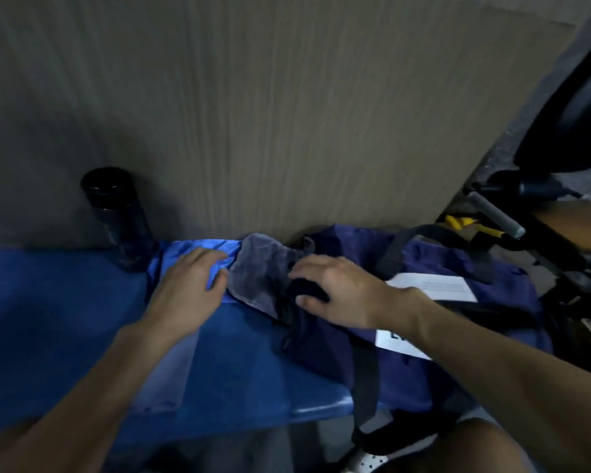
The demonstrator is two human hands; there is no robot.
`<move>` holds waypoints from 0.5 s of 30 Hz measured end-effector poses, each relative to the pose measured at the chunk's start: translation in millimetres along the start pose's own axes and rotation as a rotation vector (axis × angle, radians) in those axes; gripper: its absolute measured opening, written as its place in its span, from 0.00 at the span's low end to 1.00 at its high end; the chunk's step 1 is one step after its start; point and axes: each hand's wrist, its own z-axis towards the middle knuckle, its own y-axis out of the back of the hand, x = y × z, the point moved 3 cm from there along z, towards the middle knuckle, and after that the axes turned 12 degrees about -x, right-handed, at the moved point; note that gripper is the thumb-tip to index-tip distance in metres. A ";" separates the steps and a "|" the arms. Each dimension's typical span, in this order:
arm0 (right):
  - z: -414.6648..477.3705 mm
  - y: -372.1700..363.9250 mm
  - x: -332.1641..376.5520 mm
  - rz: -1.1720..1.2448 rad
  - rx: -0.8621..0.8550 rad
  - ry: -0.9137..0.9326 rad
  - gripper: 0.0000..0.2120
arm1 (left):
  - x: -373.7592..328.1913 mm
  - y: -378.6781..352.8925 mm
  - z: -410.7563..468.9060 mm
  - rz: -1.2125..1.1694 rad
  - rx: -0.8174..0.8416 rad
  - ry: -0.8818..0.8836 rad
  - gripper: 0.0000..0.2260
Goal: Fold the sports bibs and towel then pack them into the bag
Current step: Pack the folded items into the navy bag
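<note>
A dark blue bag point(423, 268) with black straps lies on the right end of a blue bench point(48, 319). A folded grey towel point(260, 268) lies at the bag's left opening, partly on a bright blue folded bib point(188, 250). My left hand point(188, 285) lies flat on the bib with fingers spread, its fingertips at the towel's left edge. My right hand point(335, 288) presses down on the bag's dark opening beside the towel, fingers slightly bent. Whether it grips anything is not clear.
A black bottle point(116, 216) stands on the bench at the left, against a beige wall point(287, 114). White paper labels point(434, 286) lie on the bag. A black chair or cart frame with yellow parts point(492, 216) stands at the right. My knee shows at the bottom right.
</note>
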 end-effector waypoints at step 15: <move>114.0 -127.7 8.0 -0.162 0.096 -0.021 0.36 | 82.1 -40.6 25.0 0.234 0.325 0.144 0.24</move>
